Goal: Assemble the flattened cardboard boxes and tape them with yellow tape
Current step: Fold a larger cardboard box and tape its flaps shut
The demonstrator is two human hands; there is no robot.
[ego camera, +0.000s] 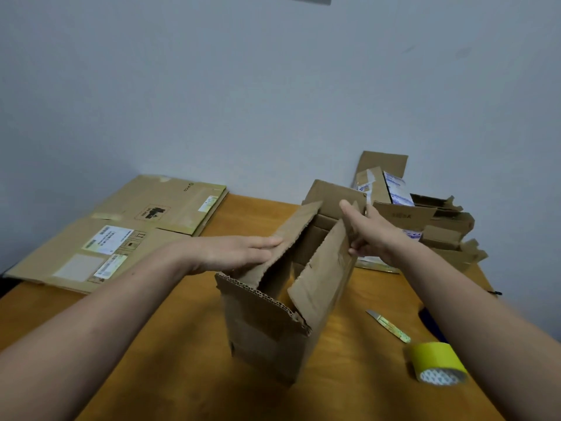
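Upright cardboard box [267, 323] at the centre of the frame, standing on an orange-brown wooden table [182, 360] with its top open and its two long flaps raised. The left hand [239, 253], fingers straight and held together, lies flat against the outer face of the left flap [291, 235]. The right hand [373, 232] grips the right flap [324, 268] near its far upper edge, thumb extended upward and fingers curled against the flap's outer side. The near short flap stands up, its corrugated edge exposed. A roll of yellow tape [437, 360] lies on the table at lower right, well apart from the box, with a small knife [390, 326] just beyond it. Flattened boxes [121, 232] bearing labels lie at centre left of the frame; a pile of opened cartons [437, 226] sits at centre right, against a plain grey wall [243, 86].
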